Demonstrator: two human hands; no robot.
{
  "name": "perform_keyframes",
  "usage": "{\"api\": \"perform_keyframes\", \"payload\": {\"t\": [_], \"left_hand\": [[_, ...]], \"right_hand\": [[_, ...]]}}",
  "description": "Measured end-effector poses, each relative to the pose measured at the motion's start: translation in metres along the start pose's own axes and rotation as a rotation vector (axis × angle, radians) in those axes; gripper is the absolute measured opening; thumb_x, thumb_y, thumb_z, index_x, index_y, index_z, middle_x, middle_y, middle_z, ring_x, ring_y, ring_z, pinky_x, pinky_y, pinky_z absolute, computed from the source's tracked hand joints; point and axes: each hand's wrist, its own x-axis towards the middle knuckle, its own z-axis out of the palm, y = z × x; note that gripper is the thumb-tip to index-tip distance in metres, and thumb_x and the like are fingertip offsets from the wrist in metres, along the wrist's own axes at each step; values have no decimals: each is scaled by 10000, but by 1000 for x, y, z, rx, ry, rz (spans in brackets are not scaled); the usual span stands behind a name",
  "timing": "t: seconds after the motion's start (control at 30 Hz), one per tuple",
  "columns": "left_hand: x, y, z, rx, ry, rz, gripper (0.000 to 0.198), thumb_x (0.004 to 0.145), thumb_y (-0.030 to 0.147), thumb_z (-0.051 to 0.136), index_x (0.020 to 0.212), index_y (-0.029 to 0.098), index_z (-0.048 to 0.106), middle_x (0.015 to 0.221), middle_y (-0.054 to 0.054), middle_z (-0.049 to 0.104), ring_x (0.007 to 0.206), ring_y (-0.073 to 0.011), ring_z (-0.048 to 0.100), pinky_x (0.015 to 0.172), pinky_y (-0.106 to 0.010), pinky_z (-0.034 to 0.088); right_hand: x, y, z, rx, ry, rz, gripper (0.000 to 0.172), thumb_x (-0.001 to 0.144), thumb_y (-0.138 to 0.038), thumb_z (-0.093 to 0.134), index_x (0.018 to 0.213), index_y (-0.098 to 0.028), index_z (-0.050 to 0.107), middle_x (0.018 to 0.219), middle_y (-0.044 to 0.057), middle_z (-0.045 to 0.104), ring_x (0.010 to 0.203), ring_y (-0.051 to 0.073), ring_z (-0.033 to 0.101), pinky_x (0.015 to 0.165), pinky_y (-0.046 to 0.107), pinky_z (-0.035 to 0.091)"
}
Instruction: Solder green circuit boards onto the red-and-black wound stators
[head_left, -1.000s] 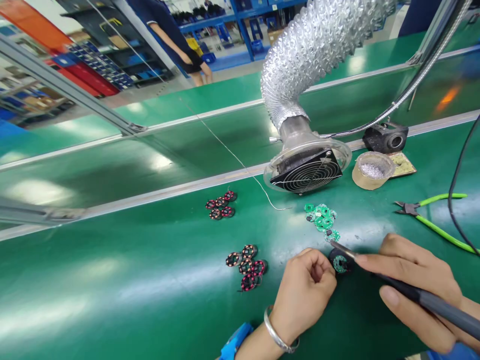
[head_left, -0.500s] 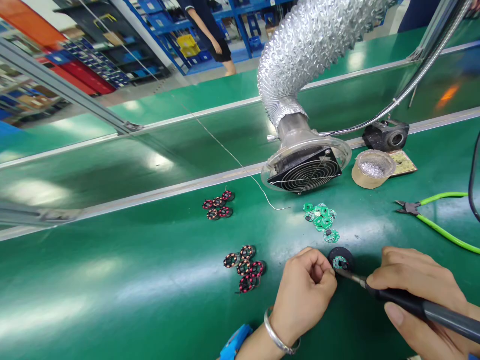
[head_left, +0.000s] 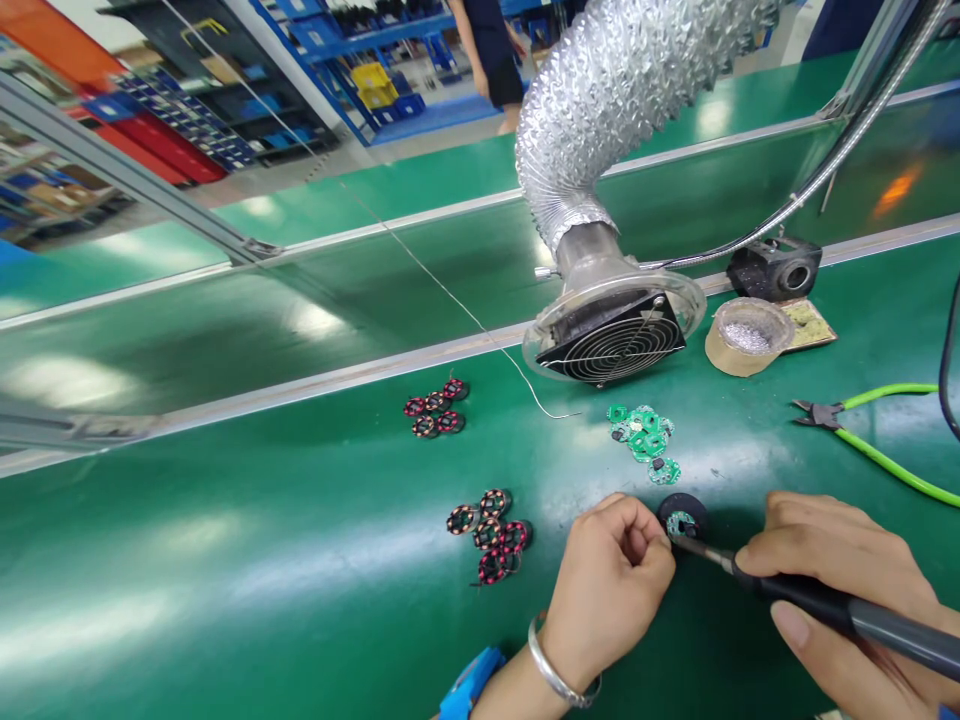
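My right hand [head_left: 847,575] is wrapped round the dark handle of a soldering iron [head_left: 810,597], whose metal tip reaches left to a small green circuit board [head_left: 681,524]. That board lies on a round black piece [head_left: 691,508] on the green bench. My left hand [head_left: 611,585] is closed in a pinch at the board's left edge, close to the iron's tip; whatever sits between its fingertips is hidden. Just beyond the black piece lies a loose pile of green circuit boards [head_left: 646,440].
Left of my hands are two groups of wound coil rings [head_left: 491,535]. A fume extractor hood [head_left: 615,340] on a silver duct hangs over the bench, with a thin wire [head_left: 480,325] beside it. At right are a round tub [head_left: 742,345], an iron stand [head_left: 780,268] and green-handled cutters [head_left: 825,413].
My hands, the soldering iron and the board hold almost the same position. In the background, a person has moved to the right.
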Motion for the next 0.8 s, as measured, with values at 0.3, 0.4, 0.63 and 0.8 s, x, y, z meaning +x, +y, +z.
{"api": "perform_keyframes", "payload": {"t": [0.3,0.4,0.63,0.8], "left_hand": [[0,-1,0,-55,-15,-31,118,681,93,524,604,182,527,507,43,501,421,-79,439,427,-188,321],[1,-1,0,-62,-19,-36,114,678,93,524,609,183,533,506,43,503,418,-79,438,424,-188,323],[0,-1,0,-78,-14,-44,110,673,96,539,605,182,535,502,42,504,419,-80,438,416,-186,323],[0,-2,0,-81,-16,-45,105,674,105,538,606,185,532,500,44,501,420,-79,438,418,-186,330]], "right_hand": [[2,0,0,-20,2,-11,169,812,-158,472,905,-205,606,624,27,565,475,156,463,476,323,342],[2,1,-1,-22,-18,-32,187,792,-141,477,915,-198,606,637,29,578,480,161,482,481,326,369],[5,-8,2,-34,82,39,147,804,-157,462,838,-200,598,567,10,518,467,151,439,458,309,326],[4,-11,3,-41,115,67,145,851,-195,468,845,-204,612,580,20,534,484,159,445,462,319,335]]}}
